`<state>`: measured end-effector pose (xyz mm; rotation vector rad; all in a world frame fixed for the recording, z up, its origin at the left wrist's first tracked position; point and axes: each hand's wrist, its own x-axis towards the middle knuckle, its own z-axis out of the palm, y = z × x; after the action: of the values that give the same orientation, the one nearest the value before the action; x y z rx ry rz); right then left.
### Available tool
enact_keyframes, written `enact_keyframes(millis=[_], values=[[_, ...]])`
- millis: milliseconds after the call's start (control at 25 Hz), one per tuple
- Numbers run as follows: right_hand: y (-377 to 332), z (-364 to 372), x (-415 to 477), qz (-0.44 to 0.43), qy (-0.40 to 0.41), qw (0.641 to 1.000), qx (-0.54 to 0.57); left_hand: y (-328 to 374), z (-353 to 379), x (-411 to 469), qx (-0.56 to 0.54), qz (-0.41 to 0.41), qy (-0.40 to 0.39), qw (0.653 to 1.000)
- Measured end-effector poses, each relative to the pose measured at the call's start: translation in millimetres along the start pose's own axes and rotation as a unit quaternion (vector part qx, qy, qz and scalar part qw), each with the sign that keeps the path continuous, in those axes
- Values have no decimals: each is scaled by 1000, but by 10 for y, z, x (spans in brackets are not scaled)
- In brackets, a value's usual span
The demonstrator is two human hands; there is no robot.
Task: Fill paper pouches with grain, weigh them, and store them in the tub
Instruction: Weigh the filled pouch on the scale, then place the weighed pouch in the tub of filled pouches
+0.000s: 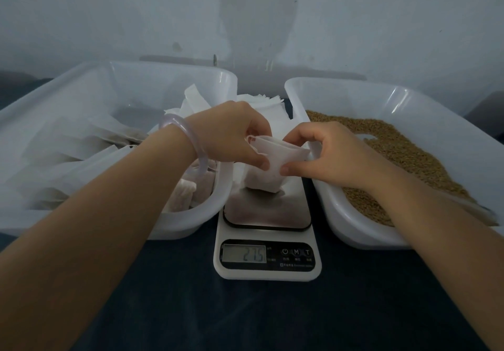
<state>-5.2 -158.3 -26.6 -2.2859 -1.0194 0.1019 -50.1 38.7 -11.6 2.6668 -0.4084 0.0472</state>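
Observation:
A white paper pouch stands on the steel plate of a white digital scale, whose display reads about 27.5. My left hand pinches the pouch's top edge on the left, and my right hand pinches it on the right. Left of the scale, a white tub holds several filled pouches. On the right, another white tub holds brown grain.
A stack of empty white pouches lies behind the scale between the two tubs. Everything sits on a dark blue table surface. A pale wall rises close behind the tubs. A pale bangle is on my left wrist.

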Motion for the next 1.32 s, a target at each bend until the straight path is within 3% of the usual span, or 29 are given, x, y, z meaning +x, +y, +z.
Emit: enact_keyframes(millis=[240, 480, 560, 640, 720, 880, 1000, 1200, 1320], values=[[10, 7, 5, -23, -1, 999, -24, -16, 13, 19, -1, 0, 8, 1000], [-23, 23, -5, -63, 101, 993, 15, 40, -65, -10, -68, -11, 35, 997], [-7, 16, -1, -55, 137, 988, 41, -58, -190, 17, -93, -58, 151, 982], [1, 16, 2, -44, 151, 986, 47, -192, -298, 37, -108, -124, 297, 941], [11, 28, 3, -39, 148, 987, 48, -297, -337, 33, -69, -195, 370, 906], [21, 23, -1, -35, 140, 989, 41, -471, -456, -73, 12, -290, 385, 876], [35, 20, 14, -28, 133, 990, 50, -702, -716, -114, -15, -341, 392, 855], [29, 11, 37, -30, 124, 990, 58, -993, -691, -76, 26, -393, 302, 868], [28, 12, 23, -27, 121, 990, 63, -1304, -520, -113, -59, -446, 265, 853]])
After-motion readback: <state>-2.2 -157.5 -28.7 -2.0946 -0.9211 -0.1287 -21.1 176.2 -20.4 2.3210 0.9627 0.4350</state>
